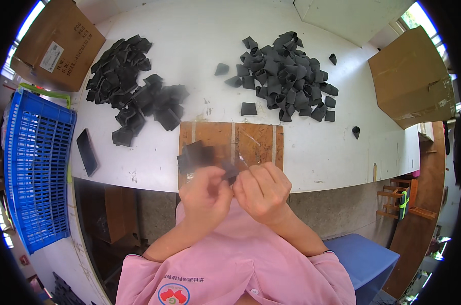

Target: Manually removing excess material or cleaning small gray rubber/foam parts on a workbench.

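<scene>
My left hand [207,195] is closed near the table's front edge, its fingers pinching a small dark grey fabric piece [230,171] that is smeared by motion. Beside it, nearly touching, my right hand [263,190] is curled into a fist. A thin shiny sliver shows above its knuckles, but what the fist holds is hidden. Several flat dark pieces [194,156] lie just beyond my left hand on a brown board [258,142] with pale strips.
A heap of flat dark pieces [121,71] lies at the left, and a pile of looped dark pieces [286,76] at the right. A phone [87,152], a blue crate [40,168] and cardboard boxes [57,40] flank the white table. A blue stool [362,259] stands at lower right.
</scene>
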The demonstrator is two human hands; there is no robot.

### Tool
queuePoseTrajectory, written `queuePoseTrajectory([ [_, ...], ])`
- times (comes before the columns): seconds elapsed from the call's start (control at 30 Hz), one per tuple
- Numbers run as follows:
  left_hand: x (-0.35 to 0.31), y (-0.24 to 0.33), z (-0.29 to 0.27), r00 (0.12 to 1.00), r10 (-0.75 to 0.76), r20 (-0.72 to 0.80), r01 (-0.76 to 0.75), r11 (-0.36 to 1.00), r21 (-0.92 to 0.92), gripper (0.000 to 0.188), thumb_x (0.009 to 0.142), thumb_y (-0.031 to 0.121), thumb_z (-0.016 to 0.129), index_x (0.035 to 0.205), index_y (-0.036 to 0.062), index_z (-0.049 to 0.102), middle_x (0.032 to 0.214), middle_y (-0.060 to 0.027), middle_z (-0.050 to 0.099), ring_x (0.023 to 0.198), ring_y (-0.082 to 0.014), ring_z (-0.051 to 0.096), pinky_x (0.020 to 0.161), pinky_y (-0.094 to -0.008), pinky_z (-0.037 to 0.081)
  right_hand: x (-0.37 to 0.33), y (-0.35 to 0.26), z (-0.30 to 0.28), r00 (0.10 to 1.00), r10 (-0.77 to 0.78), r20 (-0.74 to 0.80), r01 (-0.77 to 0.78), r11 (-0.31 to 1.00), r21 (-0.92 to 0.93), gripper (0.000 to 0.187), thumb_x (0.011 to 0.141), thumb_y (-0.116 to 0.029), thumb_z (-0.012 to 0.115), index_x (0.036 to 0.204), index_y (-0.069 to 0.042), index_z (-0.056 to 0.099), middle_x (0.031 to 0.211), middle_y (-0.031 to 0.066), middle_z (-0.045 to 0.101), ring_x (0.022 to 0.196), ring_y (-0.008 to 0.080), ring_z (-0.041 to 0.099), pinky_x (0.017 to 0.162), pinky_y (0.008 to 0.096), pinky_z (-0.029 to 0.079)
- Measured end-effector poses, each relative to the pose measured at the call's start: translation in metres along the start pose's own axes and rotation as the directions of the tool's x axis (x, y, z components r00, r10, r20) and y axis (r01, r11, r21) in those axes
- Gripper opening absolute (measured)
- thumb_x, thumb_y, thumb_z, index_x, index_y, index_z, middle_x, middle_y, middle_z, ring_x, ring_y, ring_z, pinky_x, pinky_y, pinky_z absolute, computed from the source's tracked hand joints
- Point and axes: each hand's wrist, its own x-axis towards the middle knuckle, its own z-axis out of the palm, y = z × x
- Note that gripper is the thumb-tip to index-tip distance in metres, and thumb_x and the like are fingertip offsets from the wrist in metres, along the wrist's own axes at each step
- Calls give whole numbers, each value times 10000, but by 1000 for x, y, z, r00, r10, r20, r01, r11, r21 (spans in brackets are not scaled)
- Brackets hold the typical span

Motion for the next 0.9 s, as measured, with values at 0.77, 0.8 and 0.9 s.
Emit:
queuePoseTrajectory([
  [0.77,19,-98,-9,996,7,85,-63,728,683,211,688,57,632,875,-3,555,954,-160,525,848,-306,517,692,-380,447,-23,17,18,570,462,679,-795,520,313,141,783,-92,554,842,30,589,784,188,594,738,329,583,653,347,456],
  [0.8,21,-98,-9,993,122,4,-96,761,642,153,696,41,619,833,-1,567,928,-149,532,816,-292,515,671,-370,444,-24,15,19,569,431,700,-784,540,305,157,785,-111,552,845,29,590,793,191,592,743,329,582,653,346,455],
  [0.9,20,-81,-16,959,279,-59,-198,800,566,124,674,3,617,796,12,593,906,-144,533,775,-272,514,641,-338,441,-20,9,21,464,439,770,-883,294,365,165,805,-127,552,861,23,592,788,142,593,715,251,569,628,302,450],
])
